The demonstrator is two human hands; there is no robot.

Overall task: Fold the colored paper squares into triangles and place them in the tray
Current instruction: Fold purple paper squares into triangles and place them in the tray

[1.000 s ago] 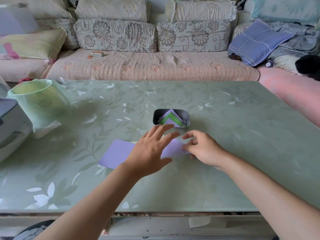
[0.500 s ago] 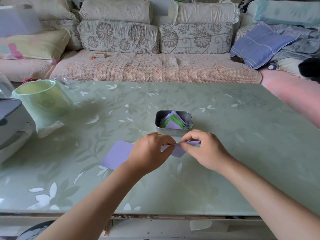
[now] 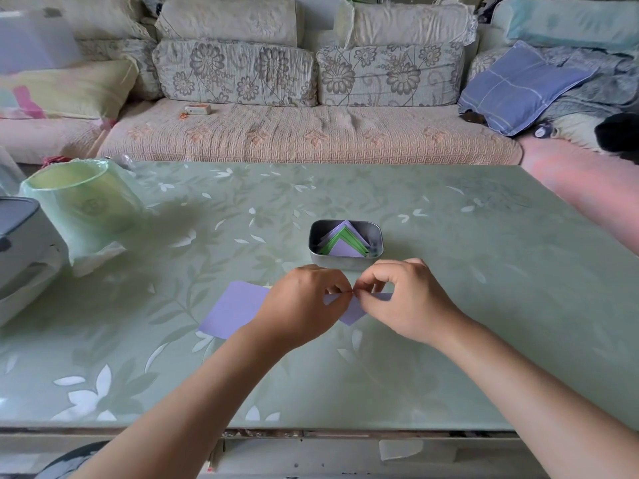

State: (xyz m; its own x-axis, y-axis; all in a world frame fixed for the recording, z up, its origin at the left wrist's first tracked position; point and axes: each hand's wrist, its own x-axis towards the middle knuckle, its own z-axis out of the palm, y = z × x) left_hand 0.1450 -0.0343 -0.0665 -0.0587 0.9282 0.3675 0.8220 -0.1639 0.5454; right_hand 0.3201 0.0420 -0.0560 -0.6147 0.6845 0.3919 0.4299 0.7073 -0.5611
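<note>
Pale green table top [image 3: 484,305] with a white leaf pattern, seen from the head camera; behind it stands a long sofa [image 3: 311,136] with a peach quilted seat and floral back cushions.

Centre: a small rounded rectangular metal tray [image 3: 332,263] stands on the table, just beyond the hands. It holds a nested set of folded triangles [image 3: 344,245] in lilac and green paper, their points directed away from the viewer.

Foreground: the left hand [image 3: 304,305] and the right hand [image 3: 408,302] meet just in front of the tray, fingertips almost touching. Each hand has its fingers curled and pinches the upper edge of one lilac paper square [image 3: 352,314], thumb against forefinger. The sheet's lower corner points down toward the table between the two hands; whether it rests on the surface cannot be told.

A second lilac sheet [image 3: 235,311] lies flat on the table, partly hidden under the left wrist.

Left margin: a pale green cylindrical container [image 3: 79,205] lined with a thin plastic bag. Right background: a blue checked pillow [image 3: 518,88] leans on the sofa, and a small box [image 3: 197,109] lies on the seat.
</note>
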